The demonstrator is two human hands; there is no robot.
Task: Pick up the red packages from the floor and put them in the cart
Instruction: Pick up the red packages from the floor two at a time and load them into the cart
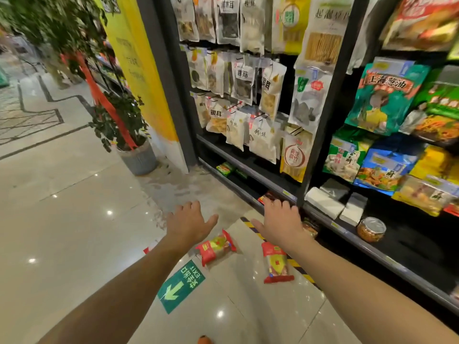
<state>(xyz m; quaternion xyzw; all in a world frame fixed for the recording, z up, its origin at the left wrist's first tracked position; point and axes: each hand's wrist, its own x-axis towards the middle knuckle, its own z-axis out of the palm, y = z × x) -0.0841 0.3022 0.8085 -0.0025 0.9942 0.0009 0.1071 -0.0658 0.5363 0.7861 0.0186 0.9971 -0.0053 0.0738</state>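
Red packages (215, 247) (276, 262) lie apart on the floor beneath my left hand (189, 223) and right hand (279, 223), both spread wide and empty, the right package's long axis pointing away from me.

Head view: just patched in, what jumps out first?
Two bare arms stretch forward, the left hand and right hand open, palms down, holding nothing. Below them two red packages lie on the glossy tiles: the left package below the left hand, the right package under the right wrist, by a green exit sticker. Shelves of hanging food bags fill the right side.
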